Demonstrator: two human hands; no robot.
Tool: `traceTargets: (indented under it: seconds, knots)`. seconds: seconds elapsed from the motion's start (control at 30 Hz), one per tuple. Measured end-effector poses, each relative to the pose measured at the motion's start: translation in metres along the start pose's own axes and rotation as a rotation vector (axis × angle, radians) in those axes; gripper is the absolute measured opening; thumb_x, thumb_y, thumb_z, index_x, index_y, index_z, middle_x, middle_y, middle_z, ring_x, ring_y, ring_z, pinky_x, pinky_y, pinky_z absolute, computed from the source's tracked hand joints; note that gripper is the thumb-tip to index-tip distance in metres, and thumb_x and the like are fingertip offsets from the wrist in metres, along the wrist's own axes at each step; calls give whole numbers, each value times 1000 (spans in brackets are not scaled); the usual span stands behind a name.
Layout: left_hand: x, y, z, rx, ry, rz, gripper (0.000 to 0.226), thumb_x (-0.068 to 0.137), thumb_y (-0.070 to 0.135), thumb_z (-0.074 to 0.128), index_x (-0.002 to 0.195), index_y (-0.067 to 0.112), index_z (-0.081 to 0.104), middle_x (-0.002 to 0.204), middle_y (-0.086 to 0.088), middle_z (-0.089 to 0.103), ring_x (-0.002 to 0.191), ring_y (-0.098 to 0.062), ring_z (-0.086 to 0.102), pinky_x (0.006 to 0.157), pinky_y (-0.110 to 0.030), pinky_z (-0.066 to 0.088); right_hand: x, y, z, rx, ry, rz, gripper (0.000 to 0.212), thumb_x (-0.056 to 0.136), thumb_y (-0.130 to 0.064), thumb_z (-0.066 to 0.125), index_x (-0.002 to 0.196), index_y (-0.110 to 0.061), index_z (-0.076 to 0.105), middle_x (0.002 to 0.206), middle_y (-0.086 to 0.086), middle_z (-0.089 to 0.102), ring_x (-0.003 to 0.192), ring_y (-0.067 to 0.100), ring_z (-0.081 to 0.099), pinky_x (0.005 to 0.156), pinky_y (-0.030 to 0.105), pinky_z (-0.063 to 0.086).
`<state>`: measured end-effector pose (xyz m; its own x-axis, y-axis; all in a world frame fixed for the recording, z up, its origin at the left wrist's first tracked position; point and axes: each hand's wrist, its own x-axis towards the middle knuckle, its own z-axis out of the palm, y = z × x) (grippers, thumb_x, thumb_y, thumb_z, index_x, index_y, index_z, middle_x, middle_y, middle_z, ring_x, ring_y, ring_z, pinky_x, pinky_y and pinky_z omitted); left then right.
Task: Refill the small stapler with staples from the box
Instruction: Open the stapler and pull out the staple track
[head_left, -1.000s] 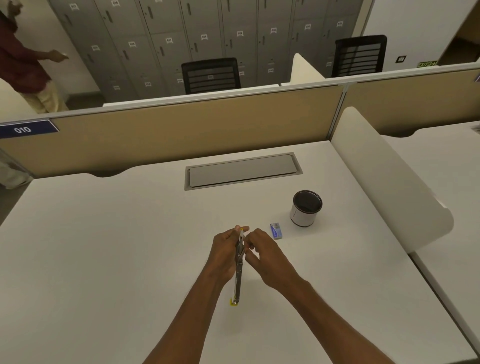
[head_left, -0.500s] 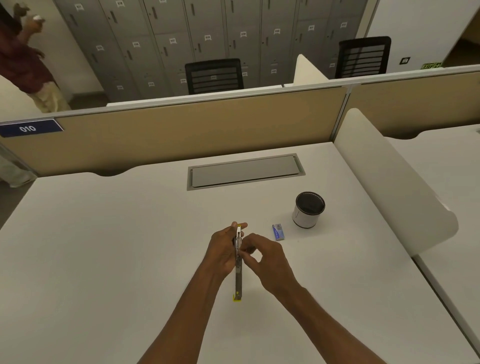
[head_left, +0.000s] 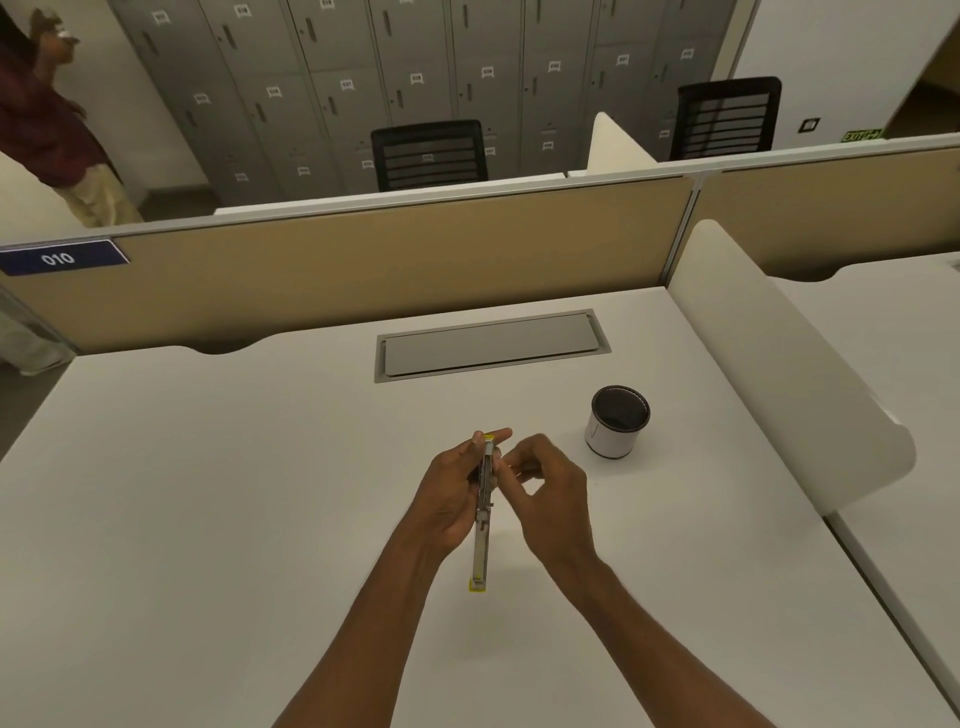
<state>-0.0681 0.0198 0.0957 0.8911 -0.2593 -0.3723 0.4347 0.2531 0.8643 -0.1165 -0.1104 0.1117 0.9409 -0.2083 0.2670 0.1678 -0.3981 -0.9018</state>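
The small stapler (head_left: 482, 540) is swung open into one long metal strip with yellow tips, held above the white desk (head_left: 208, 493). My left hand (head_left: 449, 493) grips its upper half from the left, with a fingertip over the top end. My right hand (head_left: 550, 499) is close on the right. Its thumb and fingers pinch a thin pale strip, apparently staples, right at the stapler's open channel. The staple box is hidden behind my right hand.
A white cup with a dark inside (head_left: 618, 423) stands to the right of my hands. A grey cable flap (head_left: 491, 345) is set into the desk farther back. A white curved divider (head_left: 779, 364) borders the right side, and a tan partition (head_left: 363, 270) runs across the back.
My right hand has shifted slightly right and now covers the blue staple box, its fingers still working at the stapler's upper end. My left hand keeps the same hold.
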Motion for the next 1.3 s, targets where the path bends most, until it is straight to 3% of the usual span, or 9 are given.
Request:
traceTargets:
  seconds: [0.23, 0.4, 0.6, 0.77, 0.9, 1.0, 1.07, 1.17, 1.3]
  knots:
    - [-1, 5, 5, 8, 13, -2, 40, 108, 32, 46, 102, 8, 77, 110, -24, 64, 98, -24, 76, 86, -28, 62, 16, 4, 2, -83, -43, -33, 16, 93, -22, 69, 109, -22, 71, 102, -10, 70, 82, 2, 62, 71, 8, 50]
    - [-3, 8, 7, -23, 36, -48, 43, 110, 33, 41, 124, 5, 70, 110, -7, 79, 106, -22, 75, 105, -37, 52, 12, 9, 0, -319, -79, -225, 22, 93, -24, 66, 111, -16, 75, 111, 1, 74, 103, 14, 67, 91, 25, 55]
    - [-1, 4, 5, 16, 47, -57, 45, 109, 38, 41, 124, 10, 73, 127, -12, 75, 125, -31, 66, 112, -44, 48, 8, 16, -4, -485, -126, -376, 18, 90, -20, 69, 106, -14, 74, 104, 4, 75, 90, 20, 69, 78, 31, 60]
    - [-3, 3, 5, 61, 59, -57, 41, 108, 39, 44, 112, 16, 78, 110, -5, 81, 102, -22, 74, 90, -33, 59, 5, 13, -5, -472, -162, -336, 16, 89, -22, 72, 105, -17, 74, 111, 0, 74, 97, 19, 68, 83, 32, 58]
    - [-6, 1, 7, 81, 68, -64, 41, 108, 39, 44, 114, 15, 77, 101, 0, 80, 91, -16, 72, 80, -27, 55, 2, 7, -5, -461, -173, -236, 16, 92, -21, 70, 107, -17, 73, 111, -2, 73, 103, 16, 67, 97, 9, 34]
    - [-7, -1, 7, 96, 87, -65, 41, 108, 40, 44, 114, 18, 78, 107, -2, 79, 98, -20, 70, 85, -31, 54, -1, 2, -3, -356, -149, -107, 13, 93, -19, 68, 105, -15, 71, 102, -1, 73, 94, 14, 67, 91, -12, 19]
    - [-7, -4, 7, 81, 91, -66, 41, 108, 41, 44, 113, 20, 79, 117, -8, 77, 110, -28, 69, 88, -33, 54, -3, 4, 0, -320, -135, -64, 12, 93, -21, 67, 104, -17, 71, 100, -2, 73, 90, 13, 66, 89, -7, 30]
    - [-8, -6, 9, 47, 118, -77, 41, 108, 40, 45, 110, 18, 80, 115, -12, 76, 108, -29, 68, 85, -33, 54, -5, 9, 5, -294, -137, -29, 14, 93, -24, 67, 105, -19, 70, 100, -2, 73, 88, 11, 65, 85, 19, 53]
    - [-12, -6, 10, 4, 103, -91, 41, 108, 36, 45, 107, 13, 79, 105, -12, 78, 98, -26, 69, 83, -32, 55, -7, 7, 4, -259, -144, -27, 11, 93, -18, 66, 103, -20, 68, 98, -5, 72, 88, 8, 62, 80, 23, 54]
